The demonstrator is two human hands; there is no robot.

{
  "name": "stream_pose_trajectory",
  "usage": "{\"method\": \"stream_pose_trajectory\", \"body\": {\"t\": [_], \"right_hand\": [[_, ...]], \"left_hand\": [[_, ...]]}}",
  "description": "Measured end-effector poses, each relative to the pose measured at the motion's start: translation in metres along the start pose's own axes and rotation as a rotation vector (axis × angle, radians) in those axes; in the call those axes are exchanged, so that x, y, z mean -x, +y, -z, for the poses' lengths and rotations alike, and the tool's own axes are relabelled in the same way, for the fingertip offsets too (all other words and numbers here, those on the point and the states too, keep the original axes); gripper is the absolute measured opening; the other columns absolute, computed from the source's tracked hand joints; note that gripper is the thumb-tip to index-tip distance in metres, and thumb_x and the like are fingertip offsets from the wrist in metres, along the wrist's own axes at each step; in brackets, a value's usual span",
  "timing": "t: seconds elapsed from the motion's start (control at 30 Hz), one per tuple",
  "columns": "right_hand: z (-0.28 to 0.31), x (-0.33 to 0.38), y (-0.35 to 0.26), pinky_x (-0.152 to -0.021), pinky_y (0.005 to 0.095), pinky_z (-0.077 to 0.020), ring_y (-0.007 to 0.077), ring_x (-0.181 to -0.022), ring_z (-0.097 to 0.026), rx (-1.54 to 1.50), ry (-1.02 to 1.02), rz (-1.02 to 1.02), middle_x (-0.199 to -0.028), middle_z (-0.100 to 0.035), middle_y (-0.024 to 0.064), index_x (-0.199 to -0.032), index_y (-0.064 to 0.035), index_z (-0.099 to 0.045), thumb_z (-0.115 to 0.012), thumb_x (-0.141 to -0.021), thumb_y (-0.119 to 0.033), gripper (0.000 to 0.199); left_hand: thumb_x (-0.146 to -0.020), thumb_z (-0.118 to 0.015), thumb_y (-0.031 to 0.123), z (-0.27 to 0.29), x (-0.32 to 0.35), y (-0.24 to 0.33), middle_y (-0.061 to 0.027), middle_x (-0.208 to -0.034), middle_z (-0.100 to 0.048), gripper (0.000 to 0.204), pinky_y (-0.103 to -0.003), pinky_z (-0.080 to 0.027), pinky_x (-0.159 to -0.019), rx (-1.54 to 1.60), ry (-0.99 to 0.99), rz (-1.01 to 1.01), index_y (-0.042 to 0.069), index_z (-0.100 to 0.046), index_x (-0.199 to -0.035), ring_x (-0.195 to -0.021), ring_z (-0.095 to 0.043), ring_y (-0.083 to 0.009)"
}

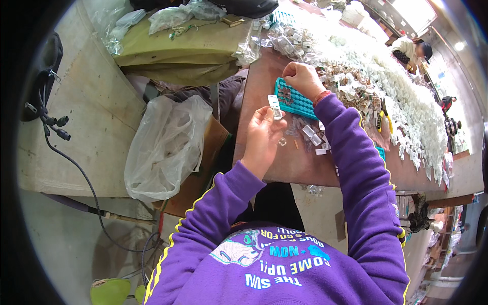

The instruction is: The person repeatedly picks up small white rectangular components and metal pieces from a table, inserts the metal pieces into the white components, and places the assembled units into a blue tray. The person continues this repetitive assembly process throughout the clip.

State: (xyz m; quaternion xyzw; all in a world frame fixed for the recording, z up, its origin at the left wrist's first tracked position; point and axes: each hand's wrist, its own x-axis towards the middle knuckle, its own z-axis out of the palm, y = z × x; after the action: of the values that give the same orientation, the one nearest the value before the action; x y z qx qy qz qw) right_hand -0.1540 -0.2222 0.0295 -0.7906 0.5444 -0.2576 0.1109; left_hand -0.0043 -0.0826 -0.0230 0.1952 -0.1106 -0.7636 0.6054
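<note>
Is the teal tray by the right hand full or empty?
Partly filled: the teal tray has small brownish pieces clustered toward its left end, while its right part looks bare.
</note>
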Motion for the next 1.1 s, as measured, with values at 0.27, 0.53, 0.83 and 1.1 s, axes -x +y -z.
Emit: {"method": "stream_pose_trajectory", "body": {"t": [0.27,0.53,0.83,1.1], "right_hand": [[0.003,0.000,-0.005,-0.073,0.0388,-0.0525,0.0305,-0.079,-0.065,0.175,-0.135,0.301,-0.078,-0.067,0.0118,-0.080,-0.0077,-0.071,-0.070,-0.068,-0.009,0.012],[0.003,0.003,-0.002,-0.072,0.0389,-0.0524,0.0306,-0.080,-0.065,0.180,-0.179,0.312,-0.079,-0.066,0.0116,-0.080,-0.0077,-0.070,-0.070,-0.068,-0.008,0.012],[0.041,0.042,-0.046,-0.065,0.0338,-0.0525,0.0275,-0.070,-0.065,-0.040,0.010,0.310,-0.078,-0.064,0.0112,-0.082,-0.0054,-0.071,-0.068,-0.076,-0.007,0.007],[0.045,0.089,-0.080,-0.060,0.0357,-0.0516,0.0273,-0.069,-0.063,0.128,-0.034,0.437,-0.079,-0.060,0.0092,-0.081,-0.0048,-0.065,-0.064,-0.075,-0.004,0.006]], "left_hand": [[-0.098,-0.054,0.020,0.001,0.000,0.000,-0.0072,-0.098,-0.064,0.019,-0.026,-0.046,-0.063,0.026,-0.023,0.004,0.008,-0.049,-0.111,-0.090,-0.064,-0.0181],[-0.097,-0.056,0.021,0.004,-0.003,-0.001,-0.0081,-0.102,-0.065,0.019,-0.027,-0.047,-0.068,0.026,-0.050,0.006,0.011,-0.050,-0.112,-0.094,-0.063,-0.0175],[-0.096,-0.057,0.018,0.007,-0.006,-0.004,-0.0080,-0.101,-0.066,0.018,-0.029,-0.051,-0.073,-0.008,-0.134,-0.058,0.010,-0.055,-0.112,-0.092,-0.064,-0.0170],[-0.095,-0.059,0.015,0.007,-0.005,-0.006,-0.0050,-0.098,-0.065,0.014,-0.027,-0.051,-0.071,-0.021,-0.136,-0.050,0.009,-0.057,-0.108,-0.087,-0.064,-0.0157]]}}
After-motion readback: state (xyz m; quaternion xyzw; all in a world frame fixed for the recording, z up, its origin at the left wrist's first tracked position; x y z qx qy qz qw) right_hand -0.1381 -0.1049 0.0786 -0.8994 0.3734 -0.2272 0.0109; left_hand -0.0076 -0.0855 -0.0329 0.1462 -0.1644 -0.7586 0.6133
